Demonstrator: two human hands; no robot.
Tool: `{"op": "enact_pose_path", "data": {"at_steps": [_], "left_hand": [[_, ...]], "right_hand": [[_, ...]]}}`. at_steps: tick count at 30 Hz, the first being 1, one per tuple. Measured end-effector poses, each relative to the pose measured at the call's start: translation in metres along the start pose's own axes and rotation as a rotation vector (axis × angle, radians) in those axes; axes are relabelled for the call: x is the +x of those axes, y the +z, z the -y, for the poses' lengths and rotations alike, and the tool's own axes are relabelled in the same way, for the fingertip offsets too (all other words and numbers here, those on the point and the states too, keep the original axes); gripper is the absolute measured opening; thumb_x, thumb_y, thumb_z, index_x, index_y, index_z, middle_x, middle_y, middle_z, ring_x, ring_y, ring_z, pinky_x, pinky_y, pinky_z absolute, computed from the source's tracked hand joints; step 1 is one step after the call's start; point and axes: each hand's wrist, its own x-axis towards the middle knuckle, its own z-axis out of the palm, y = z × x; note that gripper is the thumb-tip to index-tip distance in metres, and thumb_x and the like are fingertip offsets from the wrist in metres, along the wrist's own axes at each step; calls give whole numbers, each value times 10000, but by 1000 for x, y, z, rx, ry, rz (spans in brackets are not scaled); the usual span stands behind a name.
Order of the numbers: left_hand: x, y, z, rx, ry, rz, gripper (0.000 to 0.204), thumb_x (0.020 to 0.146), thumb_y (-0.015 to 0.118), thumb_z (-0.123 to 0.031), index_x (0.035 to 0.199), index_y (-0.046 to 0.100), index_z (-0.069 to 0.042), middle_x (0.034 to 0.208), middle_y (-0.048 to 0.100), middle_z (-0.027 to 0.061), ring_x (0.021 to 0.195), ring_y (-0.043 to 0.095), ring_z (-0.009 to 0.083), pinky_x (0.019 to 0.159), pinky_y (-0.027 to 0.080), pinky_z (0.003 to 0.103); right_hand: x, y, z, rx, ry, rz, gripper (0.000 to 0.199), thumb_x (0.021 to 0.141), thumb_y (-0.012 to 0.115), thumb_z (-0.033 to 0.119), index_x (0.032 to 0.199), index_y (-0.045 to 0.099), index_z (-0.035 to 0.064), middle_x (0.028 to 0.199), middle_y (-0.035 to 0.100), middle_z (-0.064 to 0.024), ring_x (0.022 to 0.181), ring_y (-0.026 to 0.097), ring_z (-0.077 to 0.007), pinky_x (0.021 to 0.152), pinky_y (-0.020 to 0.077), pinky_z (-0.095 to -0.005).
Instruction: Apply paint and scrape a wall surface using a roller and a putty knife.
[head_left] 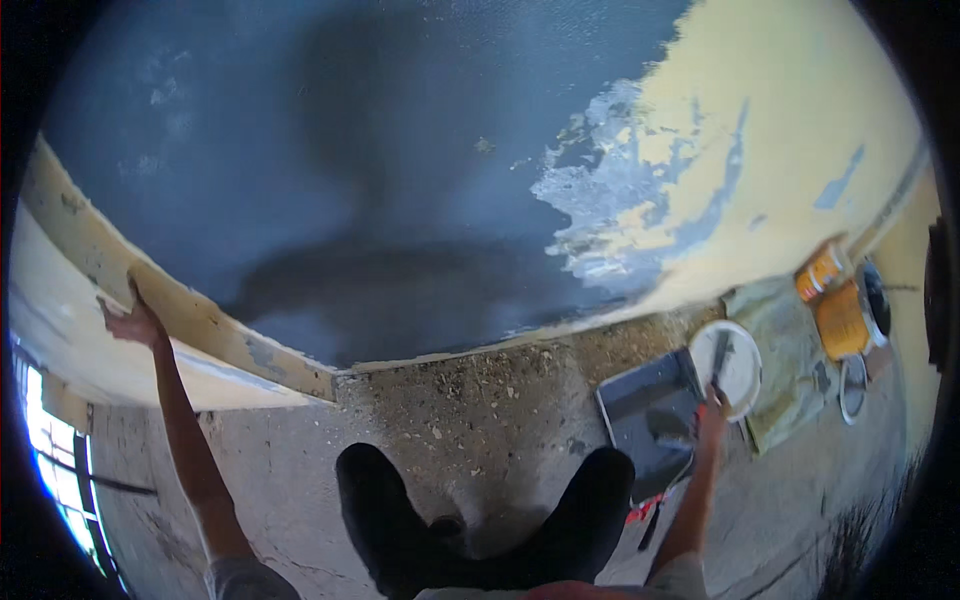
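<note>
My left hand (pixel 137 322) rests against the cream corner edge of the wall (pixel 190 310), thumb and fingers apart, with nothing in it. Low on the right, my right hand (pixel 712 412) is closed around a slim paintbrush (pixel 721 362), whose grey-coated end lies over a round white bucket or lid (pixel 742 375); I cannot tell how deep that is. Just left of this hand sits a dark paint tray (pixel 640 395) with grey paint in it. Ahead, the wall (pixel 400 180) is coated dark blue-grey, with a ragged border against bare cream (pixel 800 120) on the right.
A greenish cloth (pixel 785 360) lies beyond the bucket. Past it stand an orange-and-white container (pixel 822 272), a yellow bucket (pixel 842 322) and a small round container (pixel 853 388). A red-and-black handle (pixel 648 525) lies by the tray. Debris litters the concrete floor (pixel 470 400) between my dark-clad legs and the wall.
</note>
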Motion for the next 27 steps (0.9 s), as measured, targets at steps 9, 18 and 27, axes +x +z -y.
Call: {"op": "enact_pose_path", "data": {"at_steps": [9,18,27], "left_hand": [[-13,-9,-11,-161,-114,24,825,651,800,-575,1242,579,-45,1184,557,154,1196,388,285,996,336,456],[-15,0,1,-171,-80,-17,761,595,838,-562,1160,654,-86,1165,560,135,1209,383,243,1012,325,446],[-16,0,-3,-185,-73,-27,756,605,833,-561,1170,651,-94,1180,543,128,1225,370,263,1023,319,449]], "right_hand": [[-199,20,272,-93,-652,754,227,907,627,160,1045,505,27,756,642,-60,515,531,-73,421,388,-241],[-271,1,385,21,-1101,279,349,680,817,27,960,618,-34,774,681,-72,628,621,-114,546,491,-235],[-278,72,408,924,-746,628,248,766,532,-45,999,528,37,809,592,-116,755,604,-233,836,503,-433]]}}
